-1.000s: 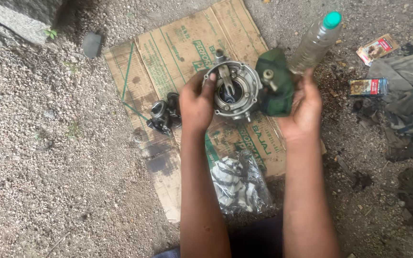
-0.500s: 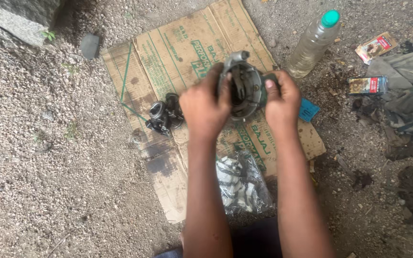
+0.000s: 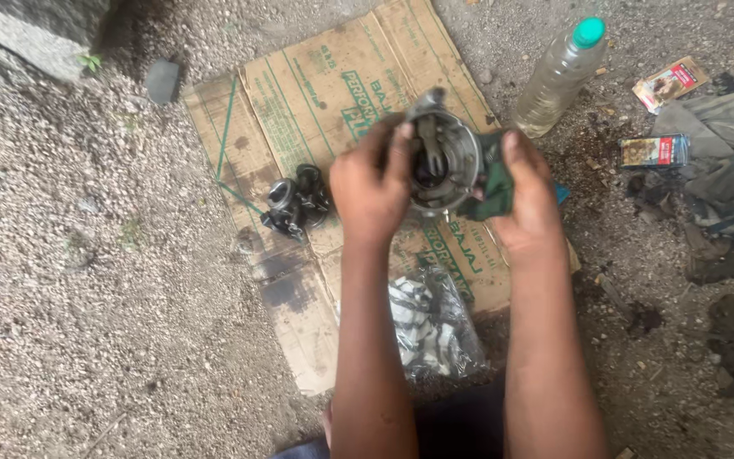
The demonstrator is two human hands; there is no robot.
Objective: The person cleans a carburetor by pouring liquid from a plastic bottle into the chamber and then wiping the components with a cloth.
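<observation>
- A person's left hand and right hand are holding a round metal housing above flattened cardboard on gravel ground.
- Both grips are clamped on it, the right through a green rag.
- It is looking heavy, stiff and greasy; the rim is seeming the safest hold.
- A plastic bottle is lying nearby.

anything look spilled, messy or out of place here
Yes: dark, oily-looking stains blot the cardboard sheet near its lower left edge, below the small black parts. Both hands, left and right, hold a round metal housing over it.
</observation>
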